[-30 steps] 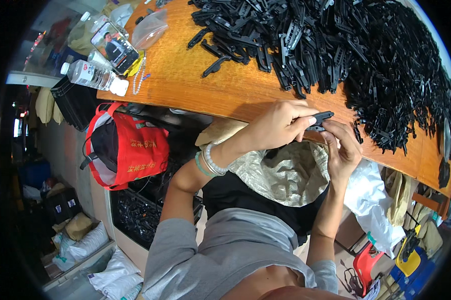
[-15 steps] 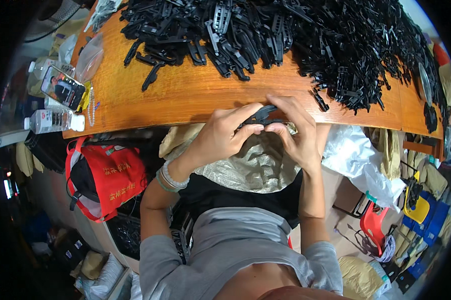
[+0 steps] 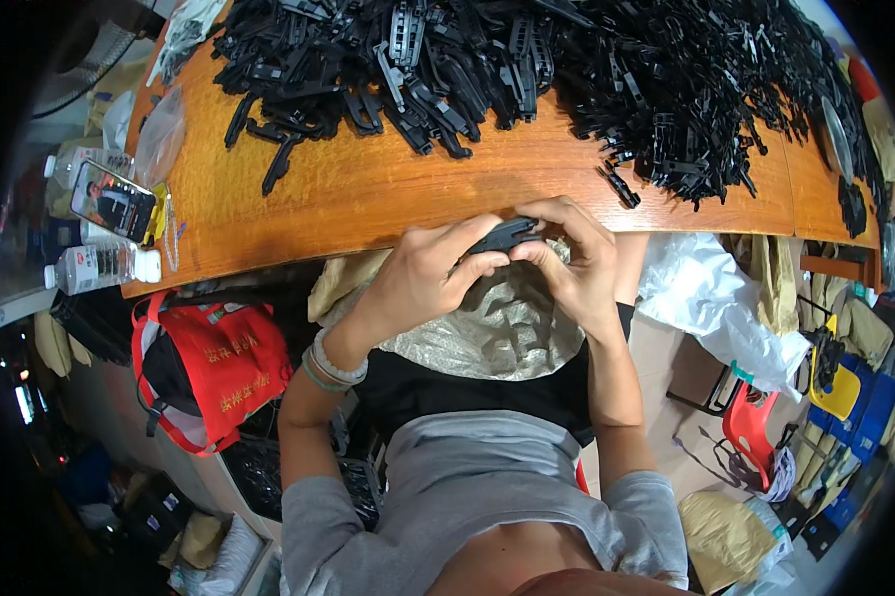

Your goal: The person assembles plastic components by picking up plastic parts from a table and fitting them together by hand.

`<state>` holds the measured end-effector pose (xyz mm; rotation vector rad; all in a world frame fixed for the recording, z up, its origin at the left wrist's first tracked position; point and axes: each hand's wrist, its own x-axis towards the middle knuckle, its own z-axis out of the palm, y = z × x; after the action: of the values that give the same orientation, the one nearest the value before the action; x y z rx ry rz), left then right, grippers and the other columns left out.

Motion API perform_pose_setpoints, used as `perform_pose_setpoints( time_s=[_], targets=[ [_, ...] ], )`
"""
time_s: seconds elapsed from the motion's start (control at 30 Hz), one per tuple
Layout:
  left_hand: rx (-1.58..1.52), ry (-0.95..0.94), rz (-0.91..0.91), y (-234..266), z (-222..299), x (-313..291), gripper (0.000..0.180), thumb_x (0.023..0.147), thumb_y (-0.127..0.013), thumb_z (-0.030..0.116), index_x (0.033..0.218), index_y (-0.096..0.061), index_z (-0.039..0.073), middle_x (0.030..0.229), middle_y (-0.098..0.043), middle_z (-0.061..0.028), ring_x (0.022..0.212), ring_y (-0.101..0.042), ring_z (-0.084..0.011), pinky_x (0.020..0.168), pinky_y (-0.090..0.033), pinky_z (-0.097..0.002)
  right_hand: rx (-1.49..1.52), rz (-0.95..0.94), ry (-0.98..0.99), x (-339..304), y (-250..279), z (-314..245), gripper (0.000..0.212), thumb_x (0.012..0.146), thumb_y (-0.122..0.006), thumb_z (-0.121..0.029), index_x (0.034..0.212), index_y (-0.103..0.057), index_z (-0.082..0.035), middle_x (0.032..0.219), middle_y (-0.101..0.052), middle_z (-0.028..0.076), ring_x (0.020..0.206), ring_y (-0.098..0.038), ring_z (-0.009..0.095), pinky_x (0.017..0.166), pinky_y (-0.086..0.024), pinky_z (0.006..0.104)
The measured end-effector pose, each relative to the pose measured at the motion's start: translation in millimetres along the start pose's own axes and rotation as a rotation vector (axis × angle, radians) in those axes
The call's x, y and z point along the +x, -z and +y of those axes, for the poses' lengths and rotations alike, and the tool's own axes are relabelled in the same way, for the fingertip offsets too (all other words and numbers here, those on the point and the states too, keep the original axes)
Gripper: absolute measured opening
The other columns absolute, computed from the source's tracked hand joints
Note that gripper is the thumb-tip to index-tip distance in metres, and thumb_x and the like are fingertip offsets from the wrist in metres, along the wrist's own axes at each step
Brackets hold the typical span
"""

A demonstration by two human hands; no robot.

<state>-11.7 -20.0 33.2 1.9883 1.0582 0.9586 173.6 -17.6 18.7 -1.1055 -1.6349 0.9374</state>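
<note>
A black plastic clip-like part (image 3: pixel 505 236) is held between my two hands, just off the front edge of the table. My left hand (image 3: pixel 429 266) pinches its left end, fingers on top and thumb below. On its right end, the fingertips and thumb of my right hand (image 3: pixel 578 256) are closed. The fingers hide both ends of the part. Beyond my hands lies a heap of larger black plastic parts (image 3: pixel 368 70), and to its right a heap of smaller ones (image 3: pixel 666 119). One small black piece (image 3: pixel 620 186) lies near the right heap's front edge.
The wooden table (image 3: pixel 269 214) stretches across ahead of me. A woven sack (image 3: pixel 497 338) lies over my lap. At the table's left are a phone (image 3: pixel 113 202) and plastic bottles (image 3: pixel 100 268). A red bag (image 3: pixel 224 363) stands below left; white plastic sheeting (image 3: pixel 705 298) hangs at right.
The black part has turned and now looks more compact, with less gap showing in it. My fingers have drawn closer around it. The whole view has shifted slightly.
</note>
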Motion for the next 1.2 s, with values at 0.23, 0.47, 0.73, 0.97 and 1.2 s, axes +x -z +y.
perform_pose_setpoints(
  time_s=[0.23,0.47,0.73,0.97,1.2],
  targets=[
    [0.262,-0.090,0.258,18.9,-41.0,12.0,0.016,0.081,-0.062,0.000,0.097,-0.063,0.000,0.084,-0.063,-0.0119,0.067,-0.061,-0.0189,0.059,-0.047,-0.0300,0.220,-0.144,-0.091,-26.4,-0.5,12.7,0.014,0.084,-0.060,0.004,0.097,-0.066,0.004,0.095,-0.063,0.010,0.074,-0.062,0.013,0.060,-0.050,0.0224],
    [0.809,-0.010,0.237,32.3,-63.9,27.8,0.033,0.077,-0.056,-0.004,0.109,-0.063,0.003,0.105,-0.056,-0.0126,0.077,-0.059,-0.0275,0.066,-0.048,-0.0363,-0.755,0.386,0.116,6.7,41.9,23.7,0.008,0.077,-0.066,-0.003,0.084,-0.066,-0.001,0.088,-0.059,0.010,0.076,-0.058,0.026,0.067,-0.048,0.0343],
    [0.730,-0.186,0.200,30.4,-56.9,13.5,0.020,0.076,-0.061,0.000,0.096,-0.062,-0.001,0.100,-0.059,-0.0155,0.081,-0.060,-0.0305,0.071,-0.049,-0.0367,-0.706,0.135,0.075,12.2,14.9,9.4,0.023,0.077,-0.064,-0.006,0.098,-0.060,0.000,0.089,-0.055,0.015,0.079,-0.057,0.034,0.067,-0.046,0.0409],
    [0.651,0.159,0.373,19.2,-54.6,21.7,0.017,0.077,-0.071,0.010,0.079,-0.057,0.000,0.077,-0.056,-0.0100,0.063,-0.056,-0.0232,0.056,-0.042,-0.0327,-0.685,0.057,-0.079,24.4,18.9,8.8,0.024,0.075,-0.065,-0.004,0.097,-0.058,0.002,0.095,-0.054,0.019,0.080,-0.058,0.039,0.066,-0.047,0.0438],
    [0.438,0.336,0.571,26.7,-63.8,7.3,0.019,0.082,-0.068,0.012,0.080,-0.055,-0.001,0.076,-0.059,-0.0069,0.060,-0.060,-0.0133,0.053,-0.046,-0.0270,-0.667,0.026,0.101,34.8,19.9,17.1,0.022,0.076,-0.065,-0.001,0.097,-0.060,0.001,0.096,-0.055,0.018,0.083,-0.058,0.035,0.071,-0.047,0.0402]
  ],
)
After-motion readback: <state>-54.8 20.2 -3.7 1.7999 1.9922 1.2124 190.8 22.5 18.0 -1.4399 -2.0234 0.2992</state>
